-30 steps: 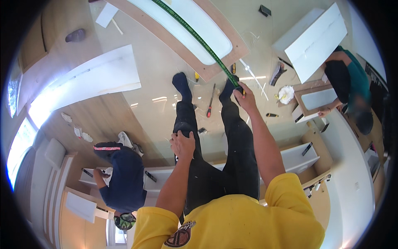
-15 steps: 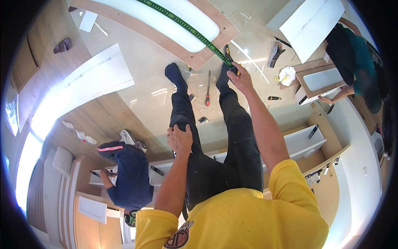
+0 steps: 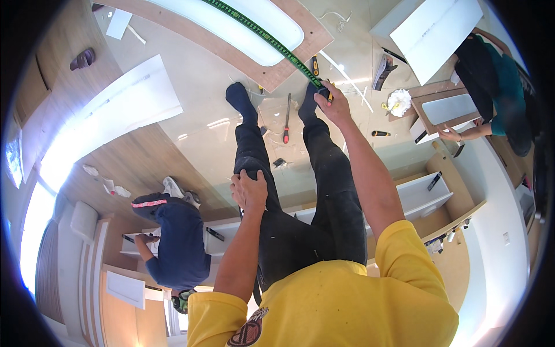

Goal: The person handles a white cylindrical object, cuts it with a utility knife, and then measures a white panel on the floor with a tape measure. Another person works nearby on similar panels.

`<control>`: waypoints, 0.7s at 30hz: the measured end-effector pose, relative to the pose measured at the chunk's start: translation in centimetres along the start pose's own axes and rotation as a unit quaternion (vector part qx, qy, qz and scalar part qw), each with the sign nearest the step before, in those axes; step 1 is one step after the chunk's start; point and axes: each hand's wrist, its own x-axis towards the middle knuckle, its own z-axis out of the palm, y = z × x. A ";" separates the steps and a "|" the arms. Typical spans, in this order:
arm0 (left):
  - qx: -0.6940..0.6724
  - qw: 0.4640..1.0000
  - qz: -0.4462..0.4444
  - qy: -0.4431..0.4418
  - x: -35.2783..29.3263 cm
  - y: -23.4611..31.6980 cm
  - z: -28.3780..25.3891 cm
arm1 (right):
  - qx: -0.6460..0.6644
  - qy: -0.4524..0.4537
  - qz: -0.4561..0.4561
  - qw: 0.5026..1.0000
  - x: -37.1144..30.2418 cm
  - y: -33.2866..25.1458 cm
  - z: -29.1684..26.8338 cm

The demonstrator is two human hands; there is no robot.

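Note:
My right hand (image 3: 334, 105) is stretched forward near my right foot and grips the case of a tape measure (image 3: 324, 91). Its green tape (image 3: 260, 36) runs up and to the left across a long wooden board with a white oval inset (image 3: 300, 55). My left hand (image 3: 250, 191) rests flat on my left knee, fingers spread, holding nothing. I wear black trousers and a yellow shirt and stand on a glossy pale floor.
A red-handled screwdriver (image 3: 286, 118) lies between my feet. A white panel (image 3: 124, 107) lies at left and another white panel (image 3: 433, 29) at upper right. One person in blue (image 3: 176, 243) crouches at lower left; another in teal (image 3: 497, 87) works at a white drawer box (image 3: 448, 110).
My right hand has stayed on the tape measure at the board's edge. The view has shifted slightly, bringing the board and tape closer to the top.

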 end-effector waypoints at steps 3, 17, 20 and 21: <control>-0.004 1.000 -0.003 -0.002 -0.2 0.0 0.2 | -0.002 -0.022 0.020 1.000 0.0 -0.2 -0.3; -0.012 1.000 -0.016 -0.009 -0.5 0.1 0.3 | 0.011 -0.013 0.002 1.000 0.1 0.4 0.2; -0.033 0.999 -0.012 0.002 -0.3 -0.3 0.7 | 0.008 -0.036 -0.003 0.999 0.6 0.4 -0.3; -0.040 0.999 -0.015 0.002 -0.3 -0.2 0.5 | -0.005 -0.039 -0.010 0.999 0.7 0.5 -0.4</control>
